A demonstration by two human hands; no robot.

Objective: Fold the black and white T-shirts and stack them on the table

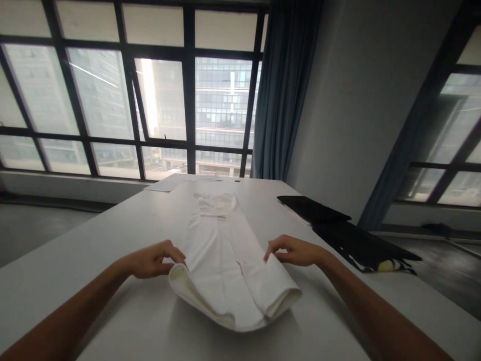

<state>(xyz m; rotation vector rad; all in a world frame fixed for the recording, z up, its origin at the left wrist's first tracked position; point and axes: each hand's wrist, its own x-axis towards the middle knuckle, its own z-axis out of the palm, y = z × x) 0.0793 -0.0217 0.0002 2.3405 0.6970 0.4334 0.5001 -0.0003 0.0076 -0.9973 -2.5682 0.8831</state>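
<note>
A long white dress (225,250) lies stretched out along the white table, its gathered top part at the far end. The wide hem faces me, and its near edge curls up off the tabletop. A split runs down the lower front. On the left side, my left hand (156,259) pinches the cloth edge between thumb and fingers. Across from it, my right hand (293,250) is closed on the dress's right side, fingertips on top and the thumb partly hidden by the cloth.
Black flat items (315,208) lie at the right table edge, with a black cloth or bag (361,243) showing yellow details beside them. White papers (167,183) are at the far left end. Beyond the white table (124,220) stand windows and a blue curtain (280,90).
</note>
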